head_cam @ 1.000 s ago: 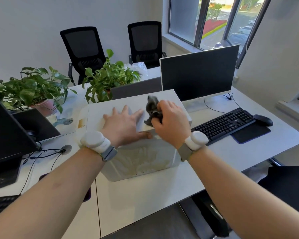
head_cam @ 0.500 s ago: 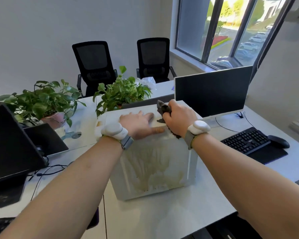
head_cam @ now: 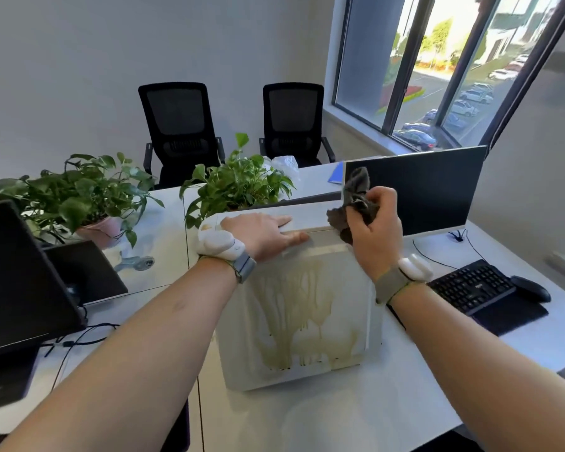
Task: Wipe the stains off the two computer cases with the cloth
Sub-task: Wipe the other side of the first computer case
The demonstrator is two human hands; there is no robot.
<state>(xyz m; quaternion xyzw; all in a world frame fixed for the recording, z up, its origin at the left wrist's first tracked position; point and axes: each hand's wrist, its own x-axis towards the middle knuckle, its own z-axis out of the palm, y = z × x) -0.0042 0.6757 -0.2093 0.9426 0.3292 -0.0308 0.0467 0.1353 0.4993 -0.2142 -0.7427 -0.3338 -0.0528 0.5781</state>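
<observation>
Right hand [head_cam: 371,228] is curled tight around a bunched dark grey cloth [head_cam: 356,199], held at the top right corner of the white computer case [head_cam: 307,321]; cloth tail sticks up in front of the monitor [head_cam: 431,187]. Can't tell if the cloth touches the case or sits just above it. Left hand [head_cam: 261,234] lies flat on the case top, fingers straight and spread a little, pressing down, nothing gripped. Both wrists carry white strap-on devices.

Case stands upright on the white tabletop [head_cam: 340,425], mid-frame, near the front edge. Its near side panel shows yellow-brown drip stains [head_cam: 294,324] running down most of the face. Only one case in view.

Around it: two potted plants, one [head_cam: 238,187] just behind the case, another [head_cam: 79,194] to the left. Black keyboard [head_cam: 470,285] and mouse [head_cam: 530,288] on a dark mat to the right, beside the right forearm. Dark screen [head_cam: 20,282] at far left with cables trailing below. Two black office chairs [head_cam: 180,132] against the back wall, window on the right.
</observation>
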